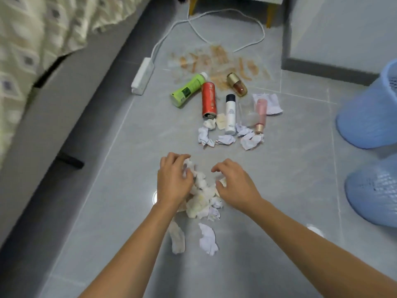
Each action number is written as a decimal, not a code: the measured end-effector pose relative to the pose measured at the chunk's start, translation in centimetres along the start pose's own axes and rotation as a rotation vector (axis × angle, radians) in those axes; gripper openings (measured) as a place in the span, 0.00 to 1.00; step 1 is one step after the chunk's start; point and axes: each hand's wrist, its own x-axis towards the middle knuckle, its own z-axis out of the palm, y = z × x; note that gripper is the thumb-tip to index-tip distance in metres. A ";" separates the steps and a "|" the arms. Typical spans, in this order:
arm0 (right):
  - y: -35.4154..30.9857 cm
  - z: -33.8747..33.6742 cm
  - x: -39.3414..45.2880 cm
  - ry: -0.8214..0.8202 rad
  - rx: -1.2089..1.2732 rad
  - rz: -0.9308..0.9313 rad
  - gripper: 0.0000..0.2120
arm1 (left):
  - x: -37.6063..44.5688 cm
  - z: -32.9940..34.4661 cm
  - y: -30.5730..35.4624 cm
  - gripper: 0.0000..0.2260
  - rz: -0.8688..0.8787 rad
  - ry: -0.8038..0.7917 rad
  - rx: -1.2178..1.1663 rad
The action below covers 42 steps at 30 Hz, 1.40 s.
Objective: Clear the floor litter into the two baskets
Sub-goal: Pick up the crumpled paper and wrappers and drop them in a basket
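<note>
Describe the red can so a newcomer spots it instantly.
Start at the white power strip beside the bed. Right of it lies a row of bottles on the grey floor. The red can is second, between the green bottle and the black-capped white bottle: the only red thing.

A white power strip [142,76] lies on the grey tiled floor [86,190] beside the grey bed base [53,100], its white cable [214,39] looping back toward a yellow-legged piece of furniture [269,16], while a patterned cream bedspread [32,35] hangs over the bed's edge.
</note>
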 end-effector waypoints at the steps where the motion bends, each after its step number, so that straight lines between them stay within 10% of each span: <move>1: -0.6 1.0 0.6 -0.043 -0.013 -0.011 0.16 | -0.3 -0.1 -1.4 0.18 -0.034 0.002 0.009; 10: -2.2 6.8 4.9 -0.096 -0.044 -0.092 0.28 | 0.7 1.0 -7.1 0.22 -0.040 -0.174 0.050; 26: 0.7 3.1 6.2 0.021 0.087 0.031 0.14 | 1.7 -0.5 -4.9 0.05 -0.062 -0.034 -0.042; 42: 10.1 -25.4 -6.6 0.816 0.278 0.331 0.14 | 6.7 3.1 29.2 0.05 0.636 -0.283 -0.224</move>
